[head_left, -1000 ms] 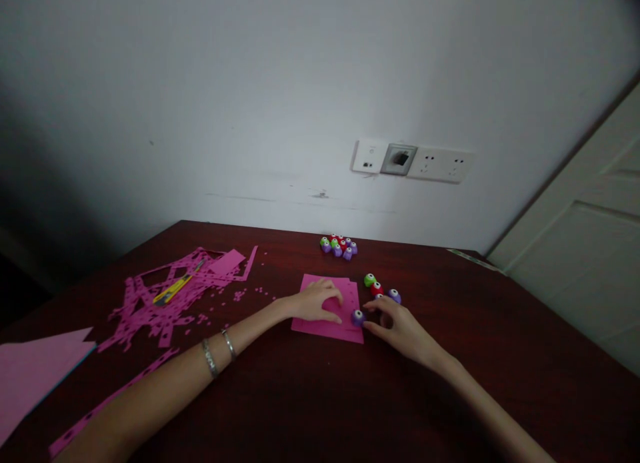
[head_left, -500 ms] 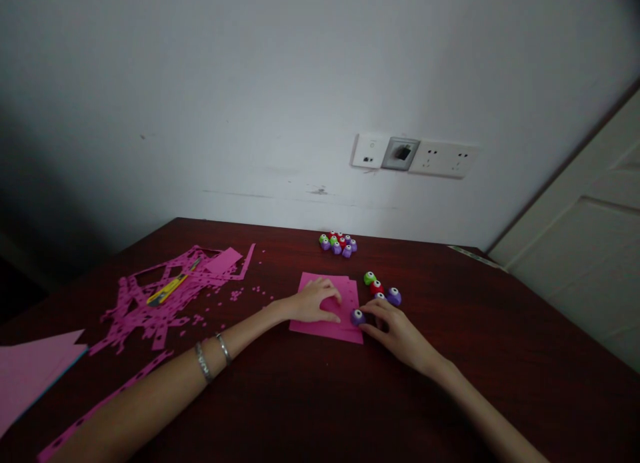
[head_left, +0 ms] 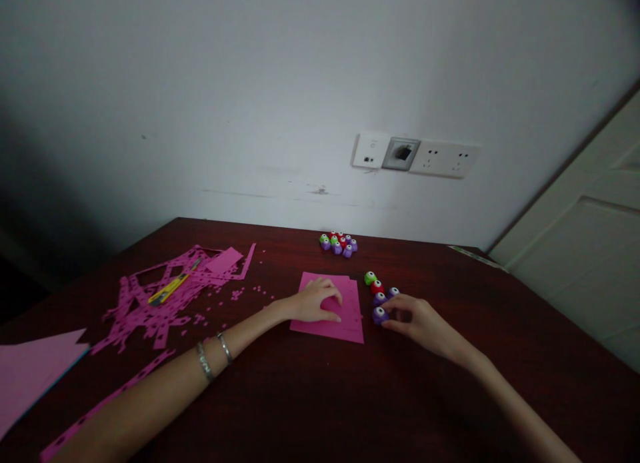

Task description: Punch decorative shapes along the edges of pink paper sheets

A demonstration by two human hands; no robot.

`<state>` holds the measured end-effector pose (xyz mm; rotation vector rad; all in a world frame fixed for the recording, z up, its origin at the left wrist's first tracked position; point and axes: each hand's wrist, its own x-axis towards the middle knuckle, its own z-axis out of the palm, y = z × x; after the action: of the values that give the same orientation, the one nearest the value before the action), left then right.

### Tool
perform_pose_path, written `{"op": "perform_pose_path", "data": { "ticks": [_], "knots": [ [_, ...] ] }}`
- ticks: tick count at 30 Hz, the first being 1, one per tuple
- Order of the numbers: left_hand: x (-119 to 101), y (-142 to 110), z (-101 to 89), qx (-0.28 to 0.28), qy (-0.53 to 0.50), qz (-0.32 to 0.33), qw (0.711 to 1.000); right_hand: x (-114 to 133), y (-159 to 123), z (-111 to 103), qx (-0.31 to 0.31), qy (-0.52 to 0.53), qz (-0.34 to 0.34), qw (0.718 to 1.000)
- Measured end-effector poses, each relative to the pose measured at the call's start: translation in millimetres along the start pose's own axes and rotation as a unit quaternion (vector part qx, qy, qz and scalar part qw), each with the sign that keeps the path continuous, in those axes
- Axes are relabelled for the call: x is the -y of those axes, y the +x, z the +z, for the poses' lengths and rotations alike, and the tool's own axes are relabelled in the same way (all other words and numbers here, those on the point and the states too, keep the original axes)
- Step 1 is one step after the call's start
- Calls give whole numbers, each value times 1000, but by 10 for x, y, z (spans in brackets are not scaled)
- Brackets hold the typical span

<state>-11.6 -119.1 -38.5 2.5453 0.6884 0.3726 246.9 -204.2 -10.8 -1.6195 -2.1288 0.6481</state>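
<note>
My left hand (head_left: 316,300) lies with curled fingers pressed on a small stack of pink paper sheets (head_left: 350,323) in the middle of the dark red table. Just right of the sheets, my right hand (head_left: 420,320) pinches a purple craft punch (head_left: 379,314) that stands on the table. Behind it are a second purple punch (head_left: 379,297), a red punch (head_left: 377,286), a green punch (head_left: 369,277) and a further purple punch (head_left: 393,292) by my fingertips.
A cluster of several more punches (head_left: 339,244) sits near the wall. Punched pink paper scraps (head_left: 160,303) and a yellow-green tool (head_left: 170,288) lie at the left, with a pink sheet (head_left: 30,373) at the left edge. Wall sockets (head_left: 415,156) and a door (head_left: 585,250) stand behind.
My right hand has moved the purple punch from the right edge of the pink sheets to the right, next to the other loose punches. My left hand has stayed on the paper.
</note>
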Motion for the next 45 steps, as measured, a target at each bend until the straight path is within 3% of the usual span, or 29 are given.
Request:
{"op": "perform_pose_path", "data": {
  "ticks": [10,15,18,22,28,40,45],
  "knots": [
    [-73,-20,-40,7,13,-4,1000,-63,-42,-77,22,-21,36,999],
    [-146,-50,-66,-17,80,12,997,158,-131,-67,-23,-127,46,991],
    [-170,-76,-66,-36,145,-23,989,387,-233,64,-42,-184,-16,982],
    [-208,-115,-56,30,163,-85,982,535,-304,313,0,-228,-91,969],
    [-200,-134,-33,79,146,-97,981,395,-226,486,-10,-202,-110,973],
    [-204,-124,-78,121,113,-98,981,391,-210,479,7,-199,-100,975],
    [-194,-108,-99,89,119,-86,985,386,-214,470,6,-179,-99,979]
  ]
}}
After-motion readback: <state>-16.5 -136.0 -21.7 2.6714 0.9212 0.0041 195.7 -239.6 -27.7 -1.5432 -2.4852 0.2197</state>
